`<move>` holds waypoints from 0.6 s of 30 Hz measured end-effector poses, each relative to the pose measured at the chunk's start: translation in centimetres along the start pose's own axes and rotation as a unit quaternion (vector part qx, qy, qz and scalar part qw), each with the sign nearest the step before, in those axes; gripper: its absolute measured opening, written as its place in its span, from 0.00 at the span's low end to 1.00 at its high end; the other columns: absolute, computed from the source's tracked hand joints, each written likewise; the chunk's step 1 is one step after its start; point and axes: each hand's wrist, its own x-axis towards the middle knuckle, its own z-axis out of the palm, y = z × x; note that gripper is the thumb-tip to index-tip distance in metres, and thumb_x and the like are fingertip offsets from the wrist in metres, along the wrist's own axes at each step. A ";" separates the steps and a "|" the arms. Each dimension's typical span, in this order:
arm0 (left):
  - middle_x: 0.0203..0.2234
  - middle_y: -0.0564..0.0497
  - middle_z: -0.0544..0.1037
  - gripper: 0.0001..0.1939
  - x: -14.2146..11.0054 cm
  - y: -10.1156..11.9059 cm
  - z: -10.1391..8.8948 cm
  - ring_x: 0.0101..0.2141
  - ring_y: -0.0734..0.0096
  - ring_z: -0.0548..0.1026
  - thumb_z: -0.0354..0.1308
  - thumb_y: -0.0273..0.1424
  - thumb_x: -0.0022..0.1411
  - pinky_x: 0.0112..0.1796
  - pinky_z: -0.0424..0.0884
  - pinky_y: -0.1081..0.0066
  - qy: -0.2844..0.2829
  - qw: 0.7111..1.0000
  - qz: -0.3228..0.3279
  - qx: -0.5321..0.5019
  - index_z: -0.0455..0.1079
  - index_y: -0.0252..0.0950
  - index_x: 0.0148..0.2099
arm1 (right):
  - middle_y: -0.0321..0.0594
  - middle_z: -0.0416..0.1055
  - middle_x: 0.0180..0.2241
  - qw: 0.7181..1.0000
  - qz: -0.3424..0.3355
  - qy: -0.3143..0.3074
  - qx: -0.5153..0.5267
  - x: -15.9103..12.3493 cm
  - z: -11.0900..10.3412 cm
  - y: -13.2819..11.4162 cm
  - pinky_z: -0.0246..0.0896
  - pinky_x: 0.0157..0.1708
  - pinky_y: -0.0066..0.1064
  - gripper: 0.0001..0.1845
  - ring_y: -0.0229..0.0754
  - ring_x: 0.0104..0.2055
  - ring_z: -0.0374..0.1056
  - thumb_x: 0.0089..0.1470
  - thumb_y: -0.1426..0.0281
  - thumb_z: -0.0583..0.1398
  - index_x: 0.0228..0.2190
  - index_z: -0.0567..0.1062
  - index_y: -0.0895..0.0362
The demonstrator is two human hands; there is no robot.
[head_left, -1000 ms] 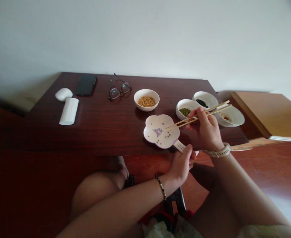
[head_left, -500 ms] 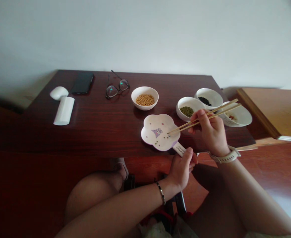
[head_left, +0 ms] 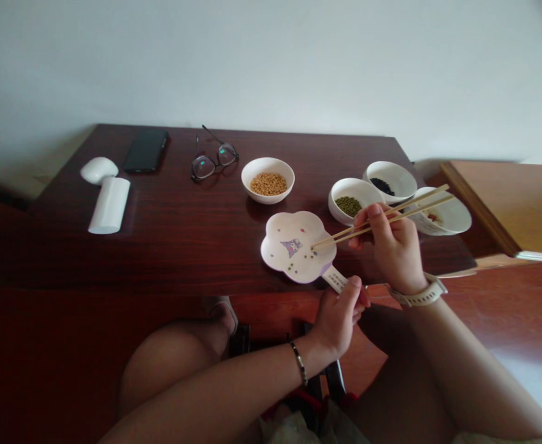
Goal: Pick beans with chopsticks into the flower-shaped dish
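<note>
A white flower-shaped plate (head_left: 277, 234) with a purple cartoon print and several small beans lies near the front edge of the dark wooden table (head_left: 182, 222). My left hand (head_left: 339, 311) is closed round the plate's handle (head_left: 336, 279), which sticks out past the edge. My right hand (head_left: 393, 246), with a white watch on its wrist, grips a pair of wooden chopsticks (head_left: 414, 206). Their tips rest over the plate's right side.
Behind the plate stand a bowl of yellow beans (head_left: 267, 179), a bowl of green beans (head_left: 351, 198), a bowl of black beans (head_left: 390, 179) and a fourth bowl (head_left: 449, 216). Glasses (head_left: 213, 159), a phone (head_left: 145, 150) and a white device (head_left: 104, 194) lie to the left. A light wooden board (head_left: 511, 206) is at right.
The chopstick tips have drawn back from the plate's middle to its right side. My left hand stays on the handle. The view has shifted slightly.
</note>
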 end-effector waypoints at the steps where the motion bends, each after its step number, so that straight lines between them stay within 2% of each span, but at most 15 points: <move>1: 0.19 0.61 0.55 0.32 0.0 0.0 0.0 0.22 0.77 0.50 0.60 0.62 0.67 0.27 0.45 0.68 -0.001 1.000 -0.001 -0.003 0.65 0.38 0.30 | 0.36 0.75 0.21 1.000 0.001 0.001 0.000 0.0 0.0 0.0 0.66 0.22 0.26 0.27 0.37 0.21 0.72 0.74 0.47 0.58 0.31 0.76 0.55; 11: 0.19 0.61 0.55 0.33 0.1 -0.3 0.0 0.22 0.77 0.50 0.60 0.63 0.66 0.27 0.45 0.68 0.000 1.000 -0.007 -0.019 0.65 0.37 0.30 | 0.35 0.73 0.22 1.000 0.011 0.026 0.014 0.0 0.2 0.4 0.65 0.19 0.25 0.26 0.35 0.21 0.70 0.73 0.48 0.60 0.32 0.77 0.55; 15: 0.19 0.60 0.55 0.34 0.1 -0.3 0.0 0.22 0.78 0.50 0.61 0.64 0.66 0.27 0.44 0.68 0.004 1.000 -0.006 -0.020 0.65 0.37 0.30 | 0.37 0.73 0.24 0.995 0.001 0.063 0.075 0.1 0.4 0.6 0.61 0.17 0.26 0.25 0.34 0.19 0.68 0.72 0.50 0.62 0.30 0.77 0.55; 18: 0.19 0.61 0.54 0.34 0.1 -0.5 0.0 0.22 0.78 0.49 0.60 0.64 0.66 0.26 0.43 0.67 0.000 1.000 -0.007 -0.022 0.65 0.37 0.30 | 0.37 0.73 0.27 0.983 -0.018 0.113 0.142 0.8 -0.1 0.5 0.58 0.16 0.27 0.22 0.34 0.20 0.67 0.71 0.53 0.64 0.29 0.77 0.54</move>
